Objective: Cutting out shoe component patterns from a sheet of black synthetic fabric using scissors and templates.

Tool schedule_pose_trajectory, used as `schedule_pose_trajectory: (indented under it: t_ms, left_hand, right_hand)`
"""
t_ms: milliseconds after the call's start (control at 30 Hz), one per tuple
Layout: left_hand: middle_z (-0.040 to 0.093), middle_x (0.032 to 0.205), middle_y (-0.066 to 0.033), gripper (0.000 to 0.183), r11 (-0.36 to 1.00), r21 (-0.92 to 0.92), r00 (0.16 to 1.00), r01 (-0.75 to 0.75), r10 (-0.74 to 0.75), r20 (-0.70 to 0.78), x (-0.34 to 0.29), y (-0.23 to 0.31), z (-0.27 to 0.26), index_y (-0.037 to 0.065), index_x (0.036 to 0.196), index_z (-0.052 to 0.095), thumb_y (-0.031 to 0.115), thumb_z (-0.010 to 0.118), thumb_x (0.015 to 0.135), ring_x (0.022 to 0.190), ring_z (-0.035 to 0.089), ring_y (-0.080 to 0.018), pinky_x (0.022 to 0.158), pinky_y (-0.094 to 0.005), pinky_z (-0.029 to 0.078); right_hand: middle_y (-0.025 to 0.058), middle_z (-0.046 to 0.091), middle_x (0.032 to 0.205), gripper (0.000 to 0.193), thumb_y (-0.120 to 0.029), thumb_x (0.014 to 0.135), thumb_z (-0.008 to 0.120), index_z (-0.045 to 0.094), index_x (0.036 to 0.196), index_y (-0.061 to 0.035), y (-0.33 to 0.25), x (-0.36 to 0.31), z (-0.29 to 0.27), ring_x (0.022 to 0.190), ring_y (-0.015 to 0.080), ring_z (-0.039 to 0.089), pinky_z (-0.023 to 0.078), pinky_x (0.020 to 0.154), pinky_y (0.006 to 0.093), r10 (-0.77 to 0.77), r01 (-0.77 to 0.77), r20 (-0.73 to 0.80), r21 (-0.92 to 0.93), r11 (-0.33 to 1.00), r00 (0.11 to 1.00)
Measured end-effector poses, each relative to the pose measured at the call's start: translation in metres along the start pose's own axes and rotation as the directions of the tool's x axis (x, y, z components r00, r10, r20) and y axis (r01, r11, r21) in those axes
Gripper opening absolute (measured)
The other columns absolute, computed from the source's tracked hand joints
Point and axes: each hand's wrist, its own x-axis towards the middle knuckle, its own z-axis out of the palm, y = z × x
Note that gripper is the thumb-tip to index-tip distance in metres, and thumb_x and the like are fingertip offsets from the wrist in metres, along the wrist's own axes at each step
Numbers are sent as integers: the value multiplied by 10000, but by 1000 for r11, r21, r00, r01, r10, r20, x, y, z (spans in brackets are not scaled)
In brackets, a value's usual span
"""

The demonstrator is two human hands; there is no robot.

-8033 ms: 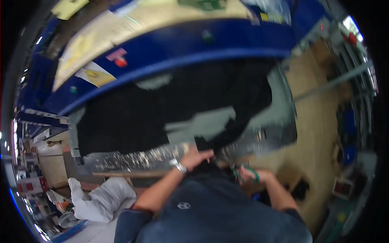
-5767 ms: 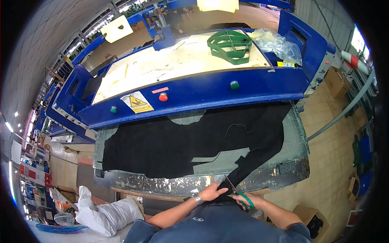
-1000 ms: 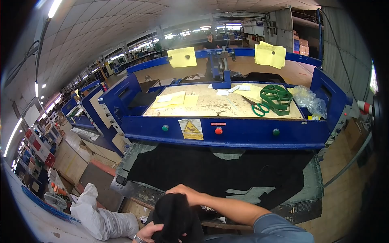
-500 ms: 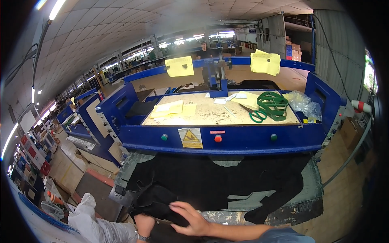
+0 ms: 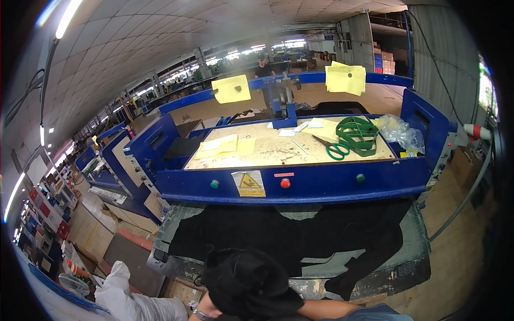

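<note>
A bunched black cloth is held up in front of me at the near edge of the cutting bed. My left hand is at its left side, wrist and back of the hand showing, with the fingers hidden by the fabric; it grips the cloth. From the right, my right forearm runs in behind the cloth, which covers my right hand completely. A large flat black hide-like sheet lies spread on the bed beyond, partly under the blue press beam.
On the press top lie scissors, a green cutting die, yellow papers and clear plastic. The beam front carries green and red buttons. A white sack sits at lower left. A person stands beyond the machine.
The black cloth has been raised and bunched, moving right and nearer. My right hand, earlier visible with fingers spread on it, is now hidden behind it. The view has shifted slightly.
</note>
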Motion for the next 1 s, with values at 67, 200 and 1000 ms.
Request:
schedule_pose_trajectory:
  t_ms: [67,200,1000]
  left_hand:
    - [496,1560,-120,596,962,266,994,57,-81,77,-18,15,-34,25,1548,424,167,641,1011,1345,549,-218,1118,-361,460]
    - [548,1516,-119,600,780,618,965,100,-228,132,-45,42,-85,15,1538,433,169,644,999,1304,586,-230,1103,-364,471]
    - [689,1291,-176,743,-354,930,719,-96,621,310,47,-3,-17,30,1497,461,196,754,834,1177,670,-339,976,-421,546]
  right_hand:
    - [179,705,1161,520,-286,916,726,606,1361,-46,-6,8,-9,1041,302,690,524,988,395,46,-41,-17,205,978,999]
    - [154,697,981,285,-102,798,744,658,1049,0,-94,62,-40,952,330,697,540,833,401,9,26,130,-265,964,991]
    - [202,623,1381,888,-206,781,911,433,1513,-49,-207,19,-115,1215,324,659,516,1022,386,-201,182,-188,-112,977,961]
